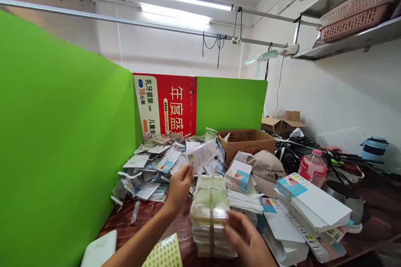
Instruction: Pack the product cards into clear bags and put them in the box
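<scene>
My left hand (180,187) is closed on the lower edge of a bagged card (203,154), white with printed text, held up over a heap of similar packets (156,167). Right of centre, my right hand (246,238), slightly blurred, has its fingers apart at the side of a tall stack of clear plastic bags (208,212). A band runs round that stack. Whether the right fingertips touch the bags I cannot tell. Close to this hand lie stacks of white cards with blue prints (313,202). A sheet of small oval stickers (166,252) lies below my left forearm.
Green partitions (62,133) stand at the left and back, with a red poster (177,104). Behind the cards are a cardboard box (247,137), a cap (266,171), a pink-labelled bottle (313,167) and tangled cables. A white power bank (100,248) lies front left.
</scene>
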`<state>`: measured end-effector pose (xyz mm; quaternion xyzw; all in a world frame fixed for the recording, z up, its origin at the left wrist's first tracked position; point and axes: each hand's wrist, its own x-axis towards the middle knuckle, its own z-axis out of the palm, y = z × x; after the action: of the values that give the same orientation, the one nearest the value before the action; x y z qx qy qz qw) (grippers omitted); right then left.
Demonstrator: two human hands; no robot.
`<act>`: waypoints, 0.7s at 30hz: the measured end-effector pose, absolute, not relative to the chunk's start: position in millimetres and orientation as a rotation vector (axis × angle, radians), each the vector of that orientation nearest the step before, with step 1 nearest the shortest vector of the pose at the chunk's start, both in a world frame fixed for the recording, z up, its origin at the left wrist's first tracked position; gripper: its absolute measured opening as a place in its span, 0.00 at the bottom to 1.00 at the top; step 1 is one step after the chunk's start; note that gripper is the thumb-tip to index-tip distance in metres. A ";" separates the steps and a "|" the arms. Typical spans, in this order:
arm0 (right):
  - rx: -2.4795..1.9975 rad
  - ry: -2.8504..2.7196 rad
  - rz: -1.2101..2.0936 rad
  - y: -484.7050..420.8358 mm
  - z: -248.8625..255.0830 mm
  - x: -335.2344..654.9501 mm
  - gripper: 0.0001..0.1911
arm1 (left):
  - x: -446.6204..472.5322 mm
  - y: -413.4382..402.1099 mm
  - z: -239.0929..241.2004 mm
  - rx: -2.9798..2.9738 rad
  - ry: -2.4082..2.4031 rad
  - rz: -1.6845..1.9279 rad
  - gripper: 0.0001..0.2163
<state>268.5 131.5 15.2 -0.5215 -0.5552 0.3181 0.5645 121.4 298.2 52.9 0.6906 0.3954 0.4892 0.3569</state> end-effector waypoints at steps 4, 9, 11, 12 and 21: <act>-1.021 -0.910 1.002 166.8 37.8 266.8 0.35 | 111.1 216.7 45.3 1.483 0.856 1.119 0.26; -1.033 -1.066 1.023 147.0 61.8 269.9 0.22 | 87.8 179.4 36.3 1.205 0.851 1.013 0.34; -1.093 -1.349 0.986 128.2 69.5 273.6 0.17 | 77.8 176.7 42.1 1.508 0.825 1.089 0.38; -1.095 -1.549 0.926 119.3 72.7 275.1 0.14 | 74.3 175.7 45.8 1.699 0.756 1.049 0.38; -1.046 -1.844 -0.555 63.1 46.8 272.9 0.08 | 77.2 163.2 31.9 2.450 0.485 0.919 0.34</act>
<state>272.9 63.1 46.8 -0.4244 -0.7482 -0.2253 0.4574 77.2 163.2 31.9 0.8941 0.1769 0.3355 0.2380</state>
